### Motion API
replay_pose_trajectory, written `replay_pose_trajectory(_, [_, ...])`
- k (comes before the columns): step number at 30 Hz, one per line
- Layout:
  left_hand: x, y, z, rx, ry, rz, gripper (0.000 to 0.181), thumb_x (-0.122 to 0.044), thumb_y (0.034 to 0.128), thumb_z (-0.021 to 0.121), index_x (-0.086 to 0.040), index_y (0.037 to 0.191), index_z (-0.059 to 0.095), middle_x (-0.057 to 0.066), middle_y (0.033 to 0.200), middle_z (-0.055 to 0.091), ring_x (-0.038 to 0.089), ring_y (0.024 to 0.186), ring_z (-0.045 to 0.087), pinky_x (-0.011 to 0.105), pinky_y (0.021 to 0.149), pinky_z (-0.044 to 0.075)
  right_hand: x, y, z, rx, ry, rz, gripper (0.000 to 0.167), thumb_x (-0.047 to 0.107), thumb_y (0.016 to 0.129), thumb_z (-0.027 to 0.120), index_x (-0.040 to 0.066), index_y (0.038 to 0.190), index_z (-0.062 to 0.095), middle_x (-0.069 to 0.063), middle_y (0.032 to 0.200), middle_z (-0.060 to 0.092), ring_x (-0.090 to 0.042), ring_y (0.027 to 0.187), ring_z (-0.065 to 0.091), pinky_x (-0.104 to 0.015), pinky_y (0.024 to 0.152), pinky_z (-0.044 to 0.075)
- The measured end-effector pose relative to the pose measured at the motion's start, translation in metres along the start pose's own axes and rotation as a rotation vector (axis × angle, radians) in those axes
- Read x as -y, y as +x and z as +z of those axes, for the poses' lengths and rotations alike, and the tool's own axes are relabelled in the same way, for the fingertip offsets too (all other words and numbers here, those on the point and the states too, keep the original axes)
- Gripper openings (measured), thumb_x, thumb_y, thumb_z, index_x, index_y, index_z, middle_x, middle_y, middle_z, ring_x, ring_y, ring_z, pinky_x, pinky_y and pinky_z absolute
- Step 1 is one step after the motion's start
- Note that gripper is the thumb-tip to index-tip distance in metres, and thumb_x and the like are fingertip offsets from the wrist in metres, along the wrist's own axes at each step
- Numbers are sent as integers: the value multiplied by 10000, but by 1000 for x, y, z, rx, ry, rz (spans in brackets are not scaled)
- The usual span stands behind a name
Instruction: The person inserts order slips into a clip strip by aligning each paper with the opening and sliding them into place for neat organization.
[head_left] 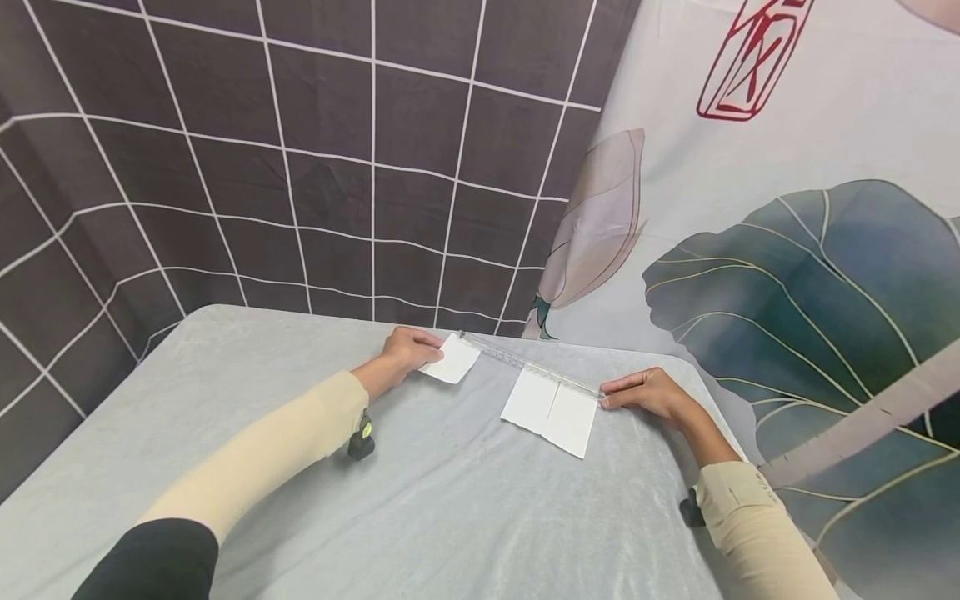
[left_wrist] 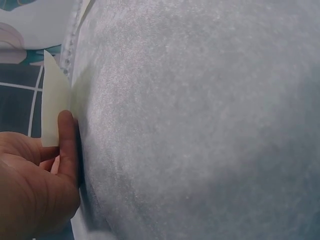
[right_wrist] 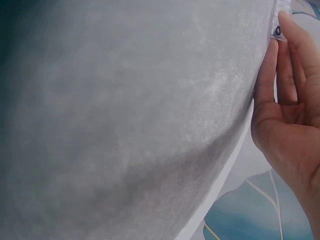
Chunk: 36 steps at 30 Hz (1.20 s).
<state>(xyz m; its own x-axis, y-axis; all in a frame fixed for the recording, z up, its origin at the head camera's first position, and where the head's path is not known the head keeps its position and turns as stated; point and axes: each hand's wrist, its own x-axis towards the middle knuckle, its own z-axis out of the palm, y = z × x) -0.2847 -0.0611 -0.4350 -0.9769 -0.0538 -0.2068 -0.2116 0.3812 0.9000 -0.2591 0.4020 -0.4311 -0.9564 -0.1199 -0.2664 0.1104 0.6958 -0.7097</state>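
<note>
At the far side of the table, my left hand [head_left: 407,350] pinches a small white paper piece [head_left: 454,360] by its left edge. In the left wrist view that paper [left_wrist: 54,107] stands up from between the fingers of the left hand [left_wrist: 42,182]. A clear narrow strip [head_left: 498,353] slants from beside this paper down to my right hand [head_left: 651,393]. Two white paper pieces [head_left: 551,408] lie side by side along the strip's near edge. My right hand [right_wrist: 292,92] pinches the strip's right end, where a small dark ring [right_wrist: 278,31] shows near the thumb tip.
A pale grey cloth [head_left: 420,500] with soft wrinkles covers the table. Behind it hangs a dark curtain [head_left: 322,167] with white grid lines. To the right is a white hanging [head_left: 675,208] printed with large leaves, close to the right arm.
</note>
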Motion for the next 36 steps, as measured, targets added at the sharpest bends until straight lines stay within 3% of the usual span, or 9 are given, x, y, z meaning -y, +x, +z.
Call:
replay_pose_trajectory(3, [-1,-1,0,2,10,1,297,-33,966,825,-14,1262,836,196,1382,791,209,1078,702,150,762,500,0,0,0,2,10,-2,447,326,871,1000,116,1246,879,-25,1265,865,-13,1091,743,-209,928,583])
replay_pose_trajectory(19, [-2,2,4,3,17,-3,295,-28,952,832,-14,1247,844,189,1402,783,223,1127,706,152,766,498,-1,0,0,8,24,-15,435,310,879,994,105,1245,877,-13,1245,870,-5,1082,741,-196,915,588])
replay_pose_trajectory(29, [-1,1,7,-14,34,14,278,-46,941,854,-16,1217,853,180,1271,833,270,1139,737,147,760,492,0,0,1,9,26,-15,436,309,881,992,106,1250,876,-7,1245,870,3,1083,734,-186,917,579])
replay_pose_trajectory(33, [-2,-1,8,-16,28,26,279,-44,932,856,-8,1209,852,182,1250,837,245,1088,739,143,751,498,-1,0,1,4,14,-12,436,315,881,992,111,1248,877,-17,1262,865,-36,1125,748,-237,965,600])
replay_pose_trajectory(36, [-3,-2,8,-16,24,15,270,-37,937,859,-11,1206,853,172,1207,850,198,1009,735,140,733,509,-2,1,1,-5,-3,-9,438,326,879,993,118,1247,878,-36,1291,856,-164,1227,779,-376,1076,628])
